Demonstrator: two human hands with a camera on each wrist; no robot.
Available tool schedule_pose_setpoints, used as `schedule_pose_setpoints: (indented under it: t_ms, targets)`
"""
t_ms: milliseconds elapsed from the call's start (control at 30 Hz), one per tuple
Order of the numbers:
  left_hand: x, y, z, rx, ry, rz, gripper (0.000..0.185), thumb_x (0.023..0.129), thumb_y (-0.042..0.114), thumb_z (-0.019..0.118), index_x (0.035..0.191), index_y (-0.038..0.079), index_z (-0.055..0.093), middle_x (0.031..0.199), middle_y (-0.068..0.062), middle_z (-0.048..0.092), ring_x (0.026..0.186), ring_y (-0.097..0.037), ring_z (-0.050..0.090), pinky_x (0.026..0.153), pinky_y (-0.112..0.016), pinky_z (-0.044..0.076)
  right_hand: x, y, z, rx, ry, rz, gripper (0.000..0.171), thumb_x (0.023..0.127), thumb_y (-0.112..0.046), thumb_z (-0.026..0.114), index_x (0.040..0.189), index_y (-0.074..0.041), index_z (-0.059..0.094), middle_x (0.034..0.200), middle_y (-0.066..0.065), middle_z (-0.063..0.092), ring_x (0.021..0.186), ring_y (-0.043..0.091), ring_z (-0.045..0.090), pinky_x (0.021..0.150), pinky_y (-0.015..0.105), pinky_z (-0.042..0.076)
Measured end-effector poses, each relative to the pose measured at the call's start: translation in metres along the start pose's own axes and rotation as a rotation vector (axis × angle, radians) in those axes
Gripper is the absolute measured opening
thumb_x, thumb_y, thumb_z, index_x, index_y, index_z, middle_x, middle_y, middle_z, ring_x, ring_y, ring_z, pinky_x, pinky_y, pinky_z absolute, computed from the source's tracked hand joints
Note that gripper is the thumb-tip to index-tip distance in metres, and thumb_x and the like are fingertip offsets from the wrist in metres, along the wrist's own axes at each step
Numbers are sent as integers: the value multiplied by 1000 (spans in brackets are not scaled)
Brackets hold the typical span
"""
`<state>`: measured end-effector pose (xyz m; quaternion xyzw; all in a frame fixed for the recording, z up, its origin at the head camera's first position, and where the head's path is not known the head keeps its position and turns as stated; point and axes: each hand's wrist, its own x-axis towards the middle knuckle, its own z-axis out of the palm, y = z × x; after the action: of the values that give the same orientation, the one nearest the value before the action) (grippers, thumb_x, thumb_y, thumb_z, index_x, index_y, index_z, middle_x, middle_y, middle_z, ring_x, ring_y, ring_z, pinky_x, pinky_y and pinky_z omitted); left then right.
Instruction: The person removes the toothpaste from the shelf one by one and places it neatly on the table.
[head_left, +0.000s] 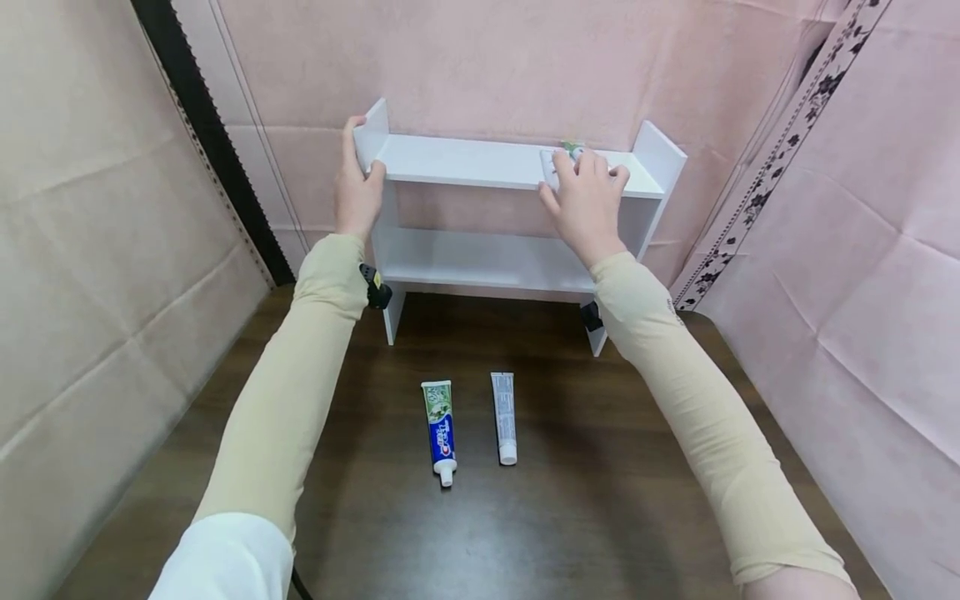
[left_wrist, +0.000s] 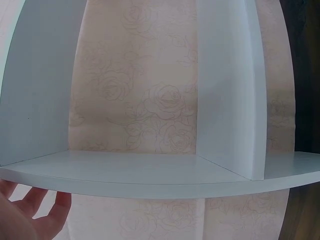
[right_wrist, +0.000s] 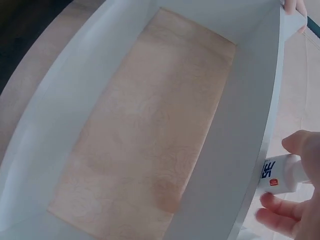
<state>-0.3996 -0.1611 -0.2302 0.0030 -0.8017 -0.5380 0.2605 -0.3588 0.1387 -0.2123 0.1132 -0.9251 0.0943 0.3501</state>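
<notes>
A white two-tier shelf [head_left: 465, 158] stands against the wall. My left hand [head_left: 358, 187] grips its upper left side panel, thumb in front and fingers behind; the left wrist view shows those fingers [left_wrist: 60, 207] at the panel's edge. Over the right part of the top board is my right hand [head_left: 588, 200], fingers loosely spread around a small white container [right_wrist: 280, 174] with dark blue letters and a red mark. Its fingers touch or nearly touch the container, while the thumb [right_wrist: 300, 141] looks apart from it. The hand covers part of the container.
On the dark wooden table [head_left: 465, 533] lie a blue, green and white toothpaste tube [head_left: 441, 429] and a pale tube [head_left: 505, 417] with small print, both caps toward me. Behind the right hand a bit of green [head_left: 572, 145] shows. Pink cloth walls [head_left: 847, 333] close in both sides.
</notes>
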Motion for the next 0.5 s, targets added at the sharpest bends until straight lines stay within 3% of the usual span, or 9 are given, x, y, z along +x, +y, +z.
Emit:
schedule_pose_setpoints:
  t_ms: [333, 500]
  targets:
    - [0, 0, 2, 4, 11, 1, 61, 97, 19, 40, 142, 56, 22, 142, -5, 49, 88, -15, 48, 70, -27, 38, 11, -7, 5, -111, -11, 21, 41, 98, -37, 45, 124, -7, 56, 111, 19, 61, 115, 36, 51, 99, 54, 26]
    - [-1, 1, 1, -3, 16, -4, 61, 97, 18, 40, 142, 56, 22, 142, -6, 50, 91, -15, 49, 72, -27, 39, 3, -8, 10, -91, 51, -2, 39, 99, -35, 44, 119, -6, 59, 102, 20, 61, 104, 35, 54, 94, 51, 30]
